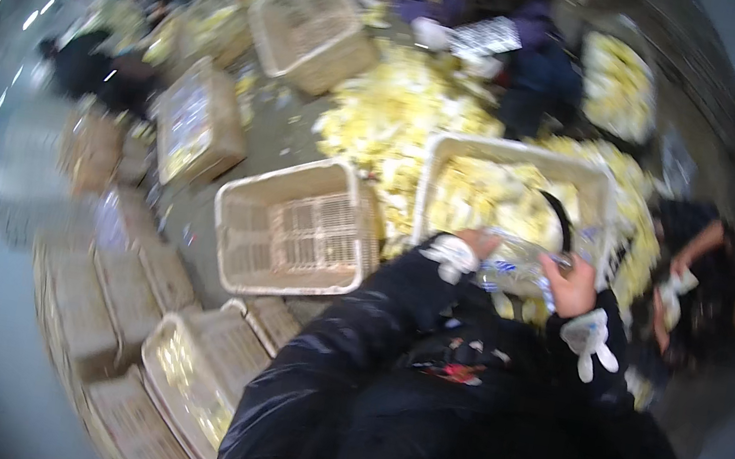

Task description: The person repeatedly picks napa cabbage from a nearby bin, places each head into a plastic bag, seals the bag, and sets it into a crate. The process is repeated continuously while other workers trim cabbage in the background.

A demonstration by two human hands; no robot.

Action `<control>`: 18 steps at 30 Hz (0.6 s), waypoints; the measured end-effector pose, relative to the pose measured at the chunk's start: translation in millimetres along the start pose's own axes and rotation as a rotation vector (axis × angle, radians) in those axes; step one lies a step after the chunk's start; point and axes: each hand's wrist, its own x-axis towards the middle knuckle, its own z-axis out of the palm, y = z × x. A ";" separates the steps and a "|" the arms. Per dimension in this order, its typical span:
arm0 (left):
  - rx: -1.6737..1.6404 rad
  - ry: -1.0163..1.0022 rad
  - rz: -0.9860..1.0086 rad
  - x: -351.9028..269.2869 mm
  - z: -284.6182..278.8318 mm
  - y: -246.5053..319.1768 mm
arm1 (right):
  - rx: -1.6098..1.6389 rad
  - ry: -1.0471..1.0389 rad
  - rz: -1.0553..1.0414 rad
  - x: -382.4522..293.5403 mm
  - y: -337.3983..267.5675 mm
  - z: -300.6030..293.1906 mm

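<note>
A crate (426,185) of pale yellow cabbage leaves (489,191) stands before me. Over its near edge, my left hand (481,242) and my right hand (571,285) hold a crumpled transparent plastic bag (518,257) with blue print between them. A dark curved strip (560,220), perhaps a blade, rises from beside my right hand across the leaves; blur hides whether I grip it. White cuffs or ties with loose ends circle both my wrists.
Loose cabbage leaves (393,111) heap around the crate. An unfilled plastic crate (295,232) lies left, and another crate (306,25) stands beyond. Stacked crates (103,303) line the lower left. People work ahead, one with white gloves (433,34), and another person (719,285) at right.
</note>
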 end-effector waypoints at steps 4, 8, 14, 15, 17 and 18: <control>0.004 0.288 0.054 12.4 11.7 18.5 | -0.197 0.124 -0.052 43.8 10.6 -13.5; -0.513 0.258 0.344 -26.9 -7.3 0.2 | -0.232 -0.232 -0.004 63.7 7.6 5.5; -0.778 0.842 0.253 -168.2 -20.7 -52.8 | 0.478 -0.901 0.490 -16.8 -38.5 170.4; -0.916 0.979 0.337 -197.2 -19.6 -77.7 | 0.582 -1.062 0.544 -34.9 -50.3 199.7; -0.615 1.320 0.135 -247.0 -16.3 -135.2 | 0.629 -1.287 0.524 -75.5 -69.7 253.2; -0.772 1.274 0.061 -271.7 -9.9 -161.9 | 0.568 -1.411 0.484 -99.2 -77.8 277.5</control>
